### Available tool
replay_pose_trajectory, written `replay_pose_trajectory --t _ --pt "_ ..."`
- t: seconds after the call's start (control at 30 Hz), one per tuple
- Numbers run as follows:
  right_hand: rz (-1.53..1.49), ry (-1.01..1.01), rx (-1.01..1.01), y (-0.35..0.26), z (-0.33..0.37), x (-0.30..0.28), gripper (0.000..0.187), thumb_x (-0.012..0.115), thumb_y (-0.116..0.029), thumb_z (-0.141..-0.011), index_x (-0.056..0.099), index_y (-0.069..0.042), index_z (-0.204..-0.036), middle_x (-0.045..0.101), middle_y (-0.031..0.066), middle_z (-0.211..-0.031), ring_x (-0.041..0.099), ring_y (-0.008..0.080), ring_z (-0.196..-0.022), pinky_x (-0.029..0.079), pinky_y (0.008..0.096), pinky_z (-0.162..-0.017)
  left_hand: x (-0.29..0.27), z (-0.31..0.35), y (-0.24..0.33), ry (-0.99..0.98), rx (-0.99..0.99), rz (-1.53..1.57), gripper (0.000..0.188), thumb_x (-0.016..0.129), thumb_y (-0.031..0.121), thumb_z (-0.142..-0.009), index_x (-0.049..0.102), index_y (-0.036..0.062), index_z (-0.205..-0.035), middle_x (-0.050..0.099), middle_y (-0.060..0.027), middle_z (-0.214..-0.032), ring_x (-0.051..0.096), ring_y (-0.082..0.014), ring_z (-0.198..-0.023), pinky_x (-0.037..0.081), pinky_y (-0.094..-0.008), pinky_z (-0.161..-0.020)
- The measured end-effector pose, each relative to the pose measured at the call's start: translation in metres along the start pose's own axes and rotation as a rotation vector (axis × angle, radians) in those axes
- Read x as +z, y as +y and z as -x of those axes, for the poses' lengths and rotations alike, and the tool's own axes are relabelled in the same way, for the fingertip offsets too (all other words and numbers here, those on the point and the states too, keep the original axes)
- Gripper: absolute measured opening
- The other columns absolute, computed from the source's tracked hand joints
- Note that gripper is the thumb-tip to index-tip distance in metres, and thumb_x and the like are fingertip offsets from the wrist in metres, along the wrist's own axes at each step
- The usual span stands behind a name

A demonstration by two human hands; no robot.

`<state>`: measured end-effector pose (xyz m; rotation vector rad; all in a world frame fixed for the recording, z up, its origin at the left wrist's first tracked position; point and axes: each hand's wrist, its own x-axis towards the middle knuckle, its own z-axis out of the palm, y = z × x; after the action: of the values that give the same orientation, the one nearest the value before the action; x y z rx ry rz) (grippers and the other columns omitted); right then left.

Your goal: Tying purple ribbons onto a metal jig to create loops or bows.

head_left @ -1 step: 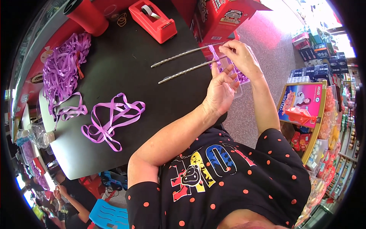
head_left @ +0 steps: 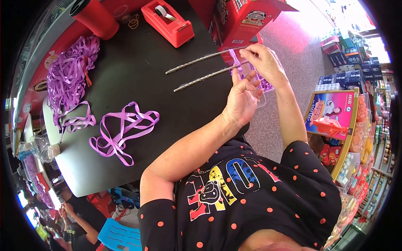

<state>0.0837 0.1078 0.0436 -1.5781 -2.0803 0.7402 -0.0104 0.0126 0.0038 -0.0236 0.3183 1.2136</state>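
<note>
Two slim metal rods with twisted shafts, an upper rod [head_left: 192, 62] and a lower rod [head_left: 201, 79], stick out leftward over the table's right edge. Purple ribbon [head_left: 233, 55] runs across both near my hands. My right hand [head_left: 266, 62] is closed in a pinch by the upper rod's right end, apparently on the ribbon; the fingertips partly hide it. Below it, my left hand [head_left: 244, 98] is turned palm up, fingers apart, its index fingertip close to the lower rod and ribbon. Under my hands is a clear container [head_left: 262, 100] with purple pieces, partly covered.
On the black table [head_left: 167, 113] lie a loose purple ribbon [head_left: 121, 129] and a big ribbon heap [head_left: 69, 75]. A red tape dispenser [head_left: 173, 27], rubber bands [head_left: 133, 21] and a red cylinder [head_left: 96, 19] stand at the back. A red box [head_left: 238, 25] is beyond my hands.
</note>
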Motion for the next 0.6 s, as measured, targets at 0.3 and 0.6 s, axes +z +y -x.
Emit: replay_pose_trajectory --t 0.3,0.6 --pt "0.008 -0.097 0.023 0.027 -0.022 0.018 0.023 0.067 -0.023 -0.084 0.069 -0.002 -0.093 0.067 0.0074 -0.081 0.061 0.0151 -0.074 0.048 0.0281 -0.07 -0.005 -0.002 -0.002 -0.018 0.09 0.077 0.078 0.053 0.003 -0.064 0.03 0.0298 -0.134 0.047 -0.0041 -0.112 0.049 -0.0199 -0.1 0.04 -0.0392 -0.085" --pt "-0.28 -0.585 -0.093 0.021 -0.063 0.009 0.028 0.066 -0.011 -0.085 0.062 -0.001 -0.111 0.062 -0.0042 -0.093 0.054 0.0031 -0.081 0.044 0.0193 -0.069 0.016 0.014 -0.009 0.253 -0.024 -0.075 0.079 0.051 0.003 -0.075 0.018 0.0176 -0.146 0.052 -0.0079 -0.109 0.053 -0.0192 -0.09 0.044 -0.0368 -0.077"
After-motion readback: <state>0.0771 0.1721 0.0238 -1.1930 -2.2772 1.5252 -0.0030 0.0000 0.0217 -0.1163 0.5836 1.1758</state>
